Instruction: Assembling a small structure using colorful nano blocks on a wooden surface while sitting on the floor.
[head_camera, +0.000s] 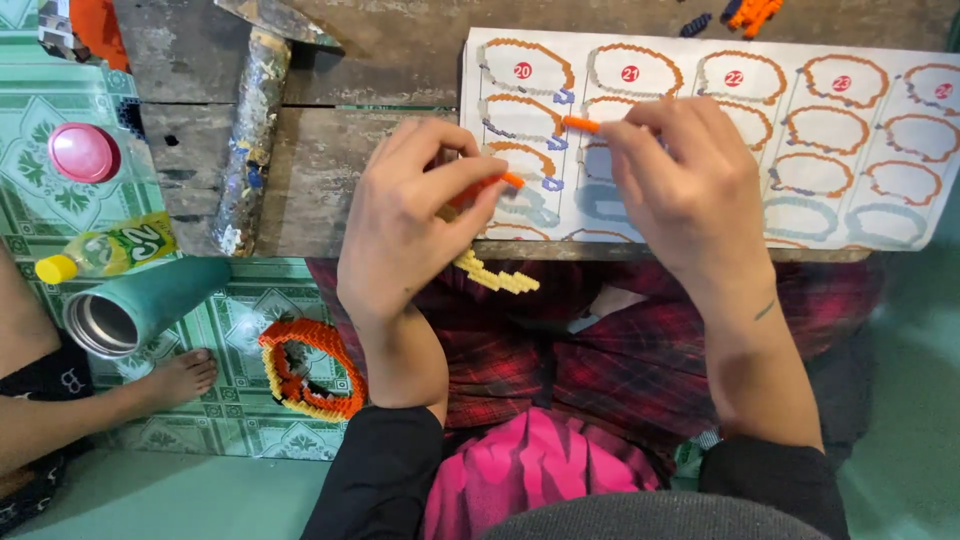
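Nearest us, our left hand (410, 220) is curled almost closed, thumb and forefinger pinching a short orange plastic brick strip (490, 186) with a yellow toothed brick strip (495, 273) hanging below at six o'clock of the palm. At three o'clock from it, our right hand (680, 185) is likewise nearly closed, its fingertips gripping a small orange plastic brick piece (580, 124) just above the paper. The two orange parts sit near each other but apart; to join them well, we judge the ends should be lined up square before pressing, with both grips kept close to the joint.

Under the hands lies the white printed instruction sheet (860, 200), a wide rectangle showing rows of orange and pale blue ring shapes with small red round markers along its top edge, resting on a worn grey wooden bench (330, 190).

At eight o'clock, on the green patterned floor tiles (230, 400), sits an orange and yellow brick-built ring (305, 370), beside a teal metal flask (150, 305) lying on its side. Farther out at ten o'clock lies a small bottle with a yellow cap and a green-yellow label (105, 252)
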